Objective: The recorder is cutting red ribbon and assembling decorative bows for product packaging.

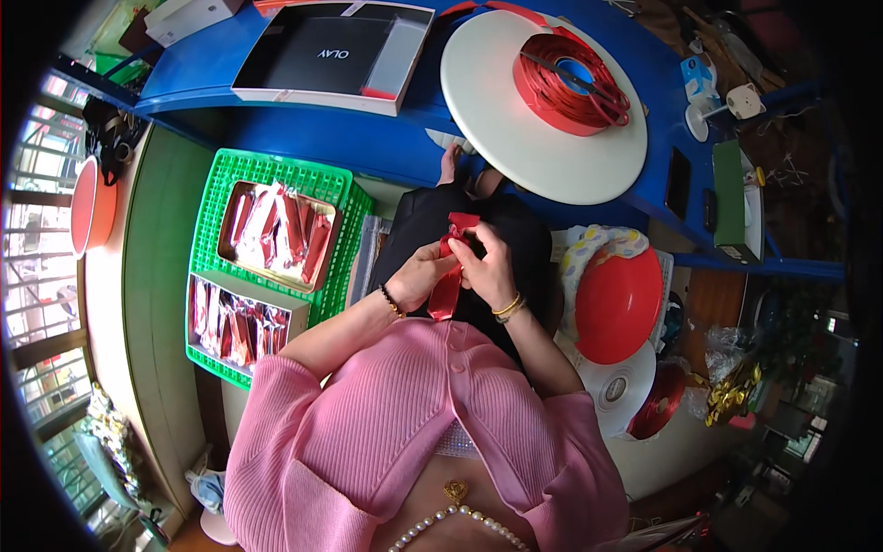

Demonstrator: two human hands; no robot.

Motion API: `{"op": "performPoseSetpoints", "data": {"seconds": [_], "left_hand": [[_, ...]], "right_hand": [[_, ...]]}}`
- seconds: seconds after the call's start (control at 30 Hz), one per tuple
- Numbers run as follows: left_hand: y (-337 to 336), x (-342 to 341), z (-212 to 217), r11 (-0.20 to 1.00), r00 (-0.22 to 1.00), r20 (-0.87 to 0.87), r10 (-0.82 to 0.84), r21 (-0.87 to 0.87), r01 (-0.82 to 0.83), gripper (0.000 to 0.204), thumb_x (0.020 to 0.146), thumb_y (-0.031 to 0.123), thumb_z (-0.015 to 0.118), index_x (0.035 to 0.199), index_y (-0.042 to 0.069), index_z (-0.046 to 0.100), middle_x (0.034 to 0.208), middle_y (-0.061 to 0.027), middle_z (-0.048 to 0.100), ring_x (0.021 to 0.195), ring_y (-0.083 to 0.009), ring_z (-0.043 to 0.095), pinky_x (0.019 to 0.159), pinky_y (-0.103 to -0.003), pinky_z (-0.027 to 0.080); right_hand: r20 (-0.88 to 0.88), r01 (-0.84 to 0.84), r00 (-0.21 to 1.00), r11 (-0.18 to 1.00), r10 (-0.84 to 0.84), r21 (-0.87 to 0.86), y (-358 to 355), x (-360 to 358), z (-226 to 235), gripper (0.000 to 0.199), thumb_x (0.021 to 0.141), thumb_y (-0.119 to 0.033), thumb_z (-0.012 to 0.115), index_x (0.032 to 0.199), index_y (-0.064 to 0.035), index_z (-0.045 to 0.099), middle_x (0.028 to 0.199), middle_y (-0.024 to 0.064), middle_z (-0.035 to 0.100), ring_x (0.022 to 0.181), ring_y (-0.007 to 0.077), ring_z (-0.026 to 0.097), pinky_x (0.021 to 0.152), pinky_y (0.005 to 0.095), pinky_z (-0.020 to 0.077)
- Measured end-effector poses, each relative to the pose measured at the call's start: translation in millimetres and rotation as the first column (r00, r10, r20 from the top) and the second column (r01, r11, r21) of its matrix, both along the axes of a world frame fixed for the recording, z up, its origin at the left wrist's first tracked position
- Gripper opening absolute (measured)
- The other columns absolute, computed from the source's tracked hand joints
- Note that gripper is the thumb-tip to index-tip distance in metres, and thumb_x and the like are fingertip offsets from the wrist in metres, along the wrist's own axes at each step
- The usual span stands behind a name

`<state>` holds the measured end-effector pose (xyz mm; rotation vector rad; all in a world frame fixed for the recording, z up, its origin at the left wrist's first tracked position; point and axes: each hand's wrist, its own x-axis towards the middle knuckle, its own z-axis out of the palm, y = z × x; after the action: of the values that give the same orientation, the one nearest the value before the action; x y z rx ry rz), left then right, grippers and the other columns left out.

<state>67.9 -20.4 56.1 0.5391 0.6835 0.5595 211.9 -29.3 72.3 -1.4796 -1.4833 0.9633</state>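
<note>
Over my lap, both hands hold a short length of shiny red ribbon (pixel 443 298) that looks folded or knotted near its top. My left hand (pixel 418 276) pinches it from the left side. My right hand (pixel 489 269) is closed on the upper part, with thumb and fingers pressed together. One tail of ribbon hangs down below the fingers, and a wider piece sticks up above them. The exact fold between the fingertips is hidden.
A white round board (pixel 487 138) bears a red ribbon roll (pixel 552 106) with scissors (pixel 563 74) across it. A green basket (pixel 207 216) at left holds boxes of red foil-like pieces. An open box (pixel 317 55) lies on the blue table (pixel 198 78). A red bowl (pixel 612 308) stands at right.
</note>
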Motion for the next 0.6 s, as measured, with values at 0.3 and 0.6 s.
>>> {"op": "performPoseSetpoints", "data": {"seconds": [0.3,0.6], "left_hand": [[-7.7,-3.4,9.0,0.993,0.999,0.046,0.0,-0.12,0.006,0.014,0.09,0.006,0.045,0.099,0.002,0.054,0.088,-0.0088,0.061,0.076,-0.0173,0.061,0.073,-0.029,0.05],[-7.6,-9.8,14.5,0.983,0.99,0.036,-0.136,-0.116,0.14,0.016,0.092,0.011,0.048,0.105,0.002,0.051,0.09,-0.009,0.061,0.082,-0.0188,0.061,0.079,-0.03,0.048]], "right_hand": [[0.625,-0.344,0.78,0.854,0.028,0.39,-5.6,9.3,27.7,0.042,0.069,-0.015,0.07,0.11,-0.0101,0.061,0.133,0.0169,0.039,0.126,0.0362,0.034,0.099,0.044,0.0309],[0.595,-0.523,0.757,0.796,0.269,0.306,20.9,20.7,36.4,0.015,0.071,-0.016,0.068,0.084,-0.0106,0.069,0.13,0.0118,0.047,0.127,0.0312,0.035,0.097,0.0416,0.0326]]}}
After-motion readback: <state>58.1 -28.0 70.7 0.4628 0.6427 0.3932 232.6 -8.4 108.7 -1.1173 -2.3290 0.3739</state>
